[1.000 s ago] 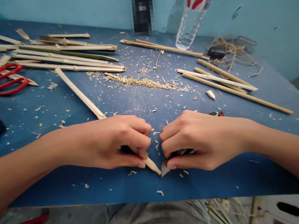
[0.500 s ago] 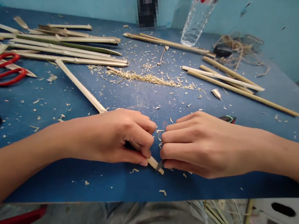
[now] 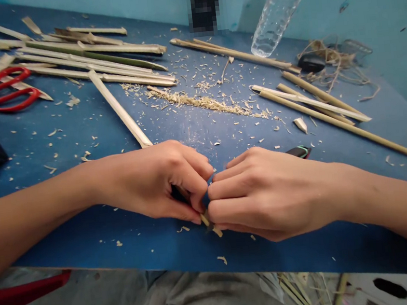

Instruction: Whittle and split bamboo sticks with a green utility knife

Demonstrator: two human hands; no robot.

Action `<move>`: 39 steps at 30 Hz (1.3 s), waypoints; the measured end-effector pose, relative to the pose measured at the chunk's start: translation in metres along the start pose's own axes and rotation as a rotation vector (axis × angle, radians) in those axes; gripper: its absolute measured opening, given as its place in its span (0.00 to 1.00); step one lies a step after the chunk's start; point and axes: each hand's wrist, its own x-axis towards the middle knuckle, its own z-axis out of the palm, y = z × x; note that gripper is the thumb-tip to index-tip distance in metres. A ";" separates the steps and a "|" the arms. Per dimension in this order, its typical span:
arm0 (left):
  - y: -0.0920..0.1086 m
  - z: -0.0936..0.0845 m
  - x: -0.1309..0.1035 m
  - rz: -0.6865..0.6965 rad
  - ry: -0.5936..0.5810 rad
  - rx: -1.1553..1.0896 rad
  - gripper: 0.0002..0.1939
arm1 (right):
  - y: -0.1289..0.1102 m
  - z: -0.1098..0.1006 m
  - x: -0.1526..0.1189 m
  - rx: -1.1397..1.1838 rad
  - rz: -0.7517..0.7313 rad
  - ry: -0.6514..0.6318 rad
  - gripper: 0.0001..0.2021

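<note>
My left hand (image 3: pixel 177 182) is closed around a pale bamboo strip (image 3: pixel 121 110). The strip slants from the upper left, passes under my palm and shows its near end just below my fingertips. My right hand (image 3: pixel 266 192) is closed on a knife whose black and green handle end (image 3: pixel 299 151) sticks out behind the knuckles. Its blade is mostly hidden by my fingers and seems to lie against the strip's near end. The fingers of both hands almost touch.
Bamboo strips (image 3: pixel 116 47) lie piled at the back left, near red-handled scissors (image 3: pixel 11 90). A ridge of shavings (image 3: pixel 205 103) crosses the middle of the blue table (image 3: pixel 102 260). Thin bamboo sticks (image 3: pixel 342 125) lie right, below a water bottle (image 3: pixel 276 16) and tangled string (image 3: pixel 339 63).
My right hand has moved left, closer to my left hand, and the blade is now less visible at the strip's end. The view has shifted slightly.
</note>
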 end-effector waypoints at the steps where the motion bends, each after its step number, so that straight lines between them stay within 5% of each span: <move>1: 0.000 0.000 0.000 -0.001 0.001 -0.002 0.09 | 0.001 0.000 0.001 0.013 -0.006 -0.009 0.07; 39: -0.001 0.000 0.000 -0.035 -0.017 -0.037 0.07 | 0.013 -0.033 0.034 0.346 0.087 -0.435 0.09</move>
